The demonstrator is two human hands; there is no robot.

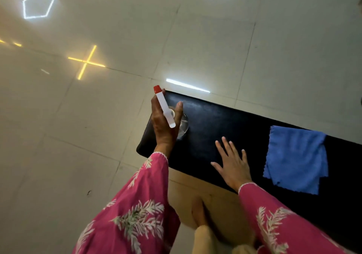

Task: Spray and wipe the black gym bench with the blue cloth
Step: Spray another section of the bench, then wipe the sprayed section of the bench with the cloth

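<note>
Spray bottle [181,123] first: a clear one, standing at the far left end of the black counter [215,120]. How much liquid is inside can't be told through the glare. Its white trigger head [165,109] runs up to a red nozzle [157,89] that points out past the counter's end toward the tiled floor [98,116].

The counter itself is a long, dark padded top with a slight sheen and rounded corners, running off to the right. The blue cloth [295,157] lies spread on it toward the right, rumpled, its near corner hanging over the front edge.

Now the hands, and they are well apart. The left hand [163,125] is wrapped round the bottle's neck under the trigger head, thumb up on the near side. The right hand [233,165] lies flat on the counter with fingers spread and straight, palm down, between bottle and cloth and touching neither. Pink floral sleeves [141,204] cover both forearms.
</note>
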